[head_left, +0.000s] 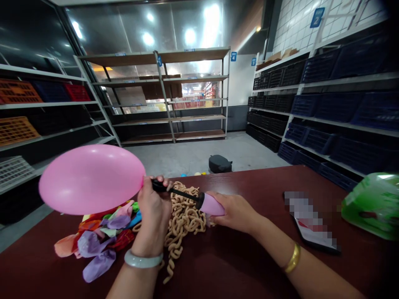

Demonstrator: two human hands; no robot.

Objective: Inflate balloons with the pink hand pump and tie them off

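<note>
left hand (pixel 152 211): pinches pink balloon (pixel 92 178) neck tight on the nozzle
right hand (pixel 235 211): wrapped around balloon pump (pixel 212 204)

Left hand (pixel 152 220) covers neck of pink balloon (pixel 90 178).

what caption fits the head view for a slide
Left hand pinches a pink balloon onto a hand pump held by the right hand

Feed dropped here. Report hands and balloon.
Left hand pinches pink balloon neck onto pump. Right hand grips pump handle. Balloon inflated. Limp balloons, cord pile beneath.
</note>
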